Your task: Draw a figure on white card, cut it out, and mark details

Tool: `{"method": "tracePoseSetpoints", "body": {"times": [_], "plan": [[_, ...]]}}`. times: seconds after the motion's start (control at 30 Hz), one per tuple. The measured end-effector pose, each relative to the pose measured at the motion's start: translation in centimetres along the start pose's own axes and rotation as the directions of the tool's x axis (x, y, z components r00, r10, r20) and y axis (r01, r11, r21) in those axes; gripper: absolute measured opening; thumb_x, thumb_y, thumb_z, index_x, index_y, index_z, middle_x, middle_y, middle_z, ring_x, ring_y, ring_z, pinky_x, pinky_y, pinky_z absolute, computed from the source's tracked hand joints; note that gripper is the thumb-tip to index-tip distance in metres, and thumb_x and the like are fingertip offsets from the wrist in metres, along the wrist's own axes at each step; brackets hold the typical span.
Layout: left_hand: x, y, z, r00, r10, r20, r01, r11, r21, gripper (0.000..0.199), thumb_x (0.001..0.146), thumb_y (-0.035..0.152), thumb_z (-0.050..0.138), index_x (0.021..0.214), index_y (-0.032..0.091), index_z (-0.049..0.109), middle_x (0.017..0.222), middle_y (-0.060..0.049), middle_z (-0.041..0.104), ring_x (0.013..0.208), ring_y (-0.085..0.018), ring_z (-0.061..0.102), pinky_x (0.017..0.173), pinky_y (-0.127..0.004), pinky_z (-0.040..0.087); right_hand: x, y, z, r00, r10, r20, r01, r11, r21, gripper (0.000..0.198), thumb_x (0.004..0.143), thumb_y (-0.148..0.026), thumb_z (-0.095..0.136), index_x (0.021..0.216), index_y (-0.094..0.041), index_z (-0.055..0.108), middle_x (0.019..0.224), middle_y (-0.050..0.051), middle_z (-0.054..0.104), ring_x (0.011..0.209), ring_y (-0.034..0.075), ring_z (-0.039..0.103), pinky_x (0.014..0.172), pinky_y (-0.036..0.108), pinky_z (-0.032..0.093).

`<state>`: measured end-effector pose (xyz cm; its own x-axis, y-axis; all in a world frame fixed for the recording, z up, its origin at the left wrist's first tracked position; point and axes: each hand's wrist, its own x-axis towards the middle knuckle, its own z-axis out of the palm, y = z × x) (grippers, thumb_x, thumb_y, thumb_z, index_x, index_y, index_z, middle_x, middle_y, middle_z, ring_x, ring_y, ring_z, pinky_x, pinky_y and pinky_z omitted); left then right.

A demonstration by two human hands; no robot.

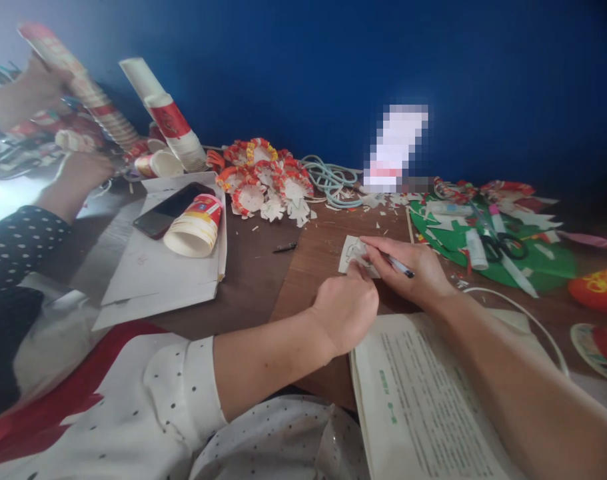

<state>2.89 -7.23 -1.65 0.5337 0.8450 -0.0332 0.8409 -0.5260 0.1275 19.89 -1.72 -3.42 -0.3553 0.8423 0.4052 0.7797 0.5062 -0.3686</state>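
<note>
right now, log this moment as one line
right hand: holding pen | left hand: touching paper | scissors: on green sheet

Head-worn view, facing forward and down. The camera looks from near, above and behind the left hand (346, 308) and right hand (416, 272).

Well back from the left fingers (354, 269), a white, dark-dotted sleeve (158, 400) is ending in a wide cuff (206, 381).
</note>
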Motion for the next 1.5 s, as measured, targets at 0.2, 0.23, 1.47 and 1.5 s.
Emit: {"method": "tracePoseSetpoints", "body": {"times": [0.2,0.23,1.47,1.5], "plan": [[-0.1,0.3,0.1,1.0,0.017,-0.007,-0.017,0.998,0.059,0.049,0.096,0.009,0.039,0.141,-0.002,0.053,0.138,-0.031,0.059,0.086,-0.021,0.075,0.061,-0.027,0.055,-0.4,0.0,0.0,1.0,0.009,-0.023,-0.008,0.998,0.059,0.033,0.099,-0.036,0.054,0.124,-0.026,0.074,0.102,0.003,0.081,0.092,0.024,0.078,0.084,0.036,0.06],[-0.1,0.4,0.1,1.0,0.028,-0.003,-0.028,0.997,0.068,0.048,0.096,0.009,0.039,0.14,-0.001,0.055,0.14,-0.032,0.058,0.087,-0.022,0.075,0.061,-0.027,0.056,-0.3,-0.3,-0.1,0.999,0.024,-0.038,-0.021,0.996,0.082,0.033,0.099,-0.037,0.054,0.125,-0.026,0.073,0.101,0.004,0.082,0.09,0.024,0.078,0.083,0.036,0.06],[-0.1,0.9,-0.8,1.0,-0.003,0.027,0.001,0.997,0.082,0.045,0.1,0.013,0.04,0.138,0.003,0.061,0.135,-0.032,0.061,0.086,-0.022,0.076,0.065,-0.028,0.059,0.7,-2.3,0.1,0.966,0.252,0.057,-0.253,0.883,0.396,0.024,0.092,-0.045,0.065,0.091,-0.022,0.072,0.086,0.005,0.077,0.055,0.016,0.068,0.056,0.03,0.055],[-0.1,0.9,-0.8,1.0,-0.004,0.031,0.001,0.997,0.078,0.044,0.1,0.013,0.04,0.137,0.003,0.062,0.135,-0.032,0.061,0.085,-0.022,0.076,0.065,-0.028,0.059,0.7,-2.2,0.1,0.967,0.25,0.058,-0.252,0.886,0.39,0.024,0.093,-0.045,0.065,0.092,-0.022,0.073,0.086,0.005,0.077,0.055,0.017,0.068,0.056,0.03,0.056]]}}
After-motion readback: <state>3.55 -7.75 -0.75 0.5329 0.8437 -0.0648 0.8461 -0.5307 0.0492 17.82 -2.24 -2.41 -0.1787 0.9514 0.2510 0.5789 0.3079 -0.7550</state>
